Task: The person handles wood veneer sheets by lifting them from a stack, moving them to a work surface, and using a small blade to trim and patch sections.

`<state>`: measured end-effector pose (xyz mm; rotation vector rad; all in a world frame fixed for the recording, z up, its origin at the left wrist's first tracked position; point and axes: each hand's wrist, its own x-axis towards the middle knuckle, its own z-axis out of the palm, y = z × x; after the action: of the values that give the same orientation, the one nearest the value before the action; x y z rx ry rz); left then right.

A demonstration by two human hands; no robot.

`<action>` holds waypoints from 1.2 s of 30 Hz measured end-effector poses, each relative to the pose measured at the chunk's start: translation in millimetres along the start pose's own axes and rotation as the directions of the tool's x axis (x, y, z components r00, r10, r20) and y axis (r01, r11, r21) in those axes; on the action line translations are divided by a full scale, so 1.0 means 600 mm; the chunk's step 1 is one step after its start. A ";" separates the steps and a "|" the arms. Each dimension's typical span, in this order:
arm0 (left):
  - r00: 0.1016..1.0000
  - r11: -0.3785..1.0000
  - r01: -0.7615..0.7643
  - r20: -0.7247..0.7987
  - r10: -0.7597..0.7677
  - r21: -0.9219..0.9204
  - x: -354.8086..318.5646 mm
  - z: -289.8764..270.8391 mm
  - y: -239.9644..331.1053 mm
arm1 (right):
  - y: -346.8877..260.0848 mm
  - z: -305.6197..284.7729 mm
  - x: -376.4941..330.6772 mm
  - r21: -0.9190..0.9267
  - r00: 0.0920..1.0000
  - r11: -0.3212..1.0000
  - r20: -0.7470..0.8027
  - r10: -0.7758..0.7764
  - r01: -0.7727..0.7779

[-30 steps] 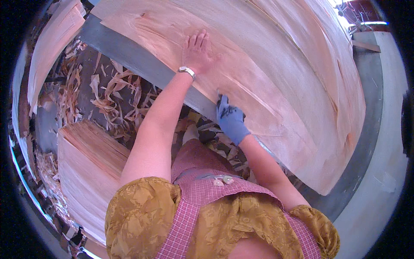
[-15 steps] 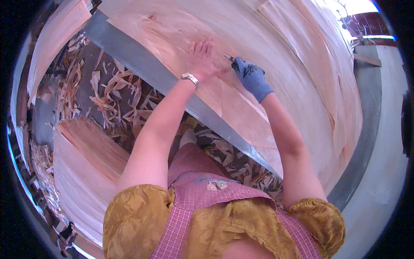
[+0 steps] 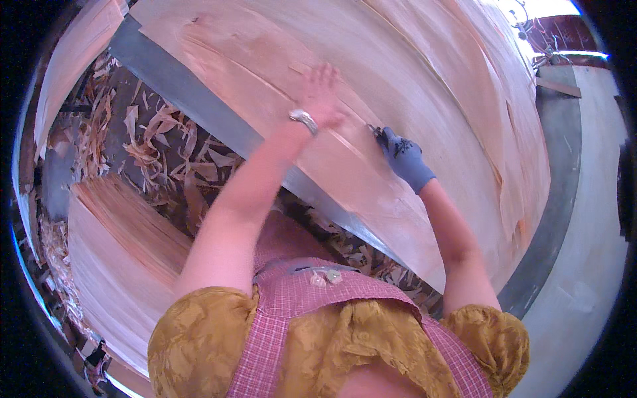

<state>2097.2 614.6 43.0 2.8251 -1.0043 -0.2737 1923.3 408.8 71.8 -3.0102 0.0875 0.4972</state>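
Note:
Wide, thin sheets of pinkish wood veneer (image 3: 265, 40) lie spread over a grey-topped table in front of me. My left hand (image 3: 322, 99), bare and with a silver watch (image 3: 304, 120) on its wrist, rests flat on the veneer with its fingers stretched out. Beside a long seam in the sheets, my right hand (image 3: 403, 156), in a blue glove with dark patches, is closed round a small dark knife-like tool (image 3: 377, 130). Its tip meets the veneer to the right of my left hand; most of the tool is hidden in the glove.
Along the near side runs the table's grey metal edge (image 3: 179, 86). Curled veneer scraps (image 3: 166, 132) litter the floor below it. A stack of veneer (image 3: 119, 232) stands at the lower left, another sheet (image 3: 76, 60) at the upper left. Cables (image 3: 541, 40) hang at the far right.
My right hand has moved nearer and slightly right with the tool, along the veneer. My left hand stays flat but has shifted a little right. The whole view has drifted slightly.

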 end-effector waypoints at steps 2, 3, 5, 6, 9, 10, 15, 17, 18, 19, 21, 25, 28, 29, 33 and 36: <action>0.999 0.994 -0.038 0.015 0.040 -0.098 -0.025 0.016 0.087 | 0.009 0.004 -0.034 -0.044 0.997 0.998 0.060 0.054 -0.051; 0.999 0.991 -0.039 0.016 0.042 -0.126 -0.037 0.025 0.120 | 0.021 0.008 -0.065 -0.044 0.995 0.996 0.065 0.076 -0.073; 0.999 0.988 -0.048 -0.013 0.047 -0.149 -0.067 0.045 0.185 | 0.053 0.019 -0.134 -0.044 0.990 0.992 0.076 0.119 -0.116; 0.998 0.988 -0.057 -0.043 0.051 -0.143 -0.086 0.058 0.213 | 0.076 0.032 -0.169 -0.009 0.993 0.994 0.049 0.111 -0.110; 0.979 0.993 -0.100 -0.185 0.087 -0.063 -0.147 0.116 0.325 | 0.136 0.072 -0.275 0.006 0.994 0.994 -0.003 0.111 -0.111; 0.965 0.993 -0.117 -0.239 0.107 -0.027 -0.167 0.138 0.364 | 0.147 0.081 -0.305 -0.052 0.992 0.991 -0.003 0.126 -0.126; 0.924 0.952 -0.257 -0.329 0.193 -0.165 -0.251 0.163 0.502 | 0.209 0.147 -0.467 -0.072 0.961 0.959 0.020 0.276 -0.274; 0.919 0.952 -0.266 -0.340 0.201 -0.154 -0.259 0.168 0.515 | 0.224 0.179 -0.543 -0.015 0.956 0.956 -0.008 0.292 -0.292; 0.925 0.963 -0.246 -0.323 0.201 -0.105 -0.256 0.170 0.516 | 0.223 0.182 -0.577 0.002 0.940 0.940 0.026 0.340 -0.341; 0.930 0.972 -0.229 -0.306 0.201 -0.055 -0.256 0.171 0.516 | 0.218 0.181 -0.611 0.019 0.920 0.921 0.061 0.387 -0.389; 0.929 0.971 -0.240 -0.291 0.227 -0.010 -0.260 0.163 0.519 | 0.202 0.194 -0.676 0.018 0.865 0.874 0.147 0.479 -0.486; 0.924 0.969 -0.247 -0.301 0.237 0.005 -0.257 0.170 0.524 | 0.146 0.248 -0.744 0.199 0.776 0.750 0.165 0.609 -0.631; 0.918 0.959 -0.283 -0.295 0.267 -0.015 -0.258 0.166 0.530 | 0.104 0.301 -0.768 0.321 0.732 0.672 0.119 0.670 -0.667; 0.918 0.962 -0.274 -0.294 0.265 0.011 -0.255 0.164 0.530 | 0.088 0.329 -0.782 0.343 0.746 0.698 0.016 0.665 -0.629; 0.911 0.958 -0.276 -0.299 0.286 0.075 -0.254 0.171 0.529 | 0.051 0.352 -0.812 0.354 0.698 0.617 0.180 0.693 -0.703; 0.898 0.952 -0.303 -0.320 0.303 0.052 -0.252 0.171 0.524 | 0.010 0.349 -0.865 0.421 0.734 0.643 0.088 0.673 -0.640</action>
<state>1767.6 462.3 19.7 2.5397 -1.3326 0.2196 1365.6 444.8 41.3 -2.4628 1.1776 0.3354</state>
